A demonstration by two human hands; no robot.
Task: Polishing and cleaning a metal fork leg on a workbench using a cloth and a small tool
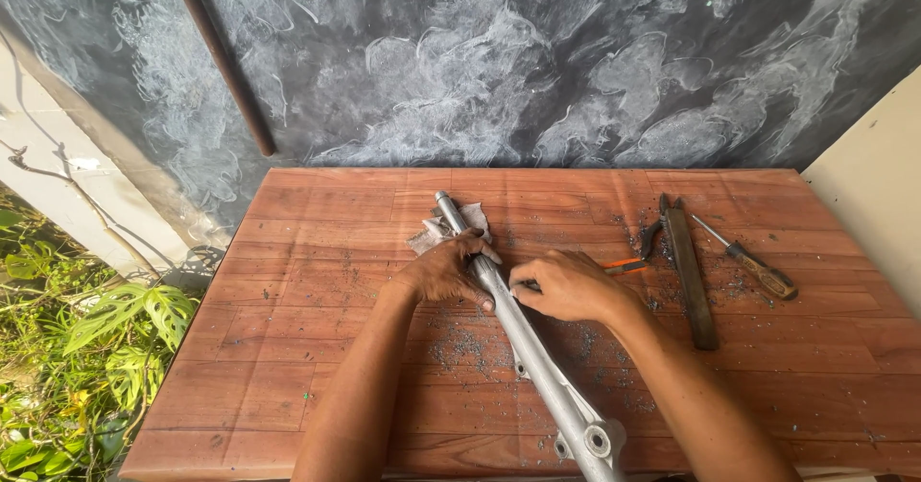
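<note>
My two hands on a metal fork tube laid across a wooden table.

The reddish wooden table fills the view, set against a dark wall smeared with white swirls, green plants at my left. The long silver tube lies diagonally, its bracketed end nearest me, its far end resting on a crumpled grey rag. My left hand is wrapped around the tube, just below the rag. My right hand presses beside it, fingers curled narrow against the tube; I cannot tell whether it holds anything. To my right lie a flat dark file, orange-handled pliers and a wooden-handled screwdriver. Metal shavings speckle the boards around the tube.
</note>
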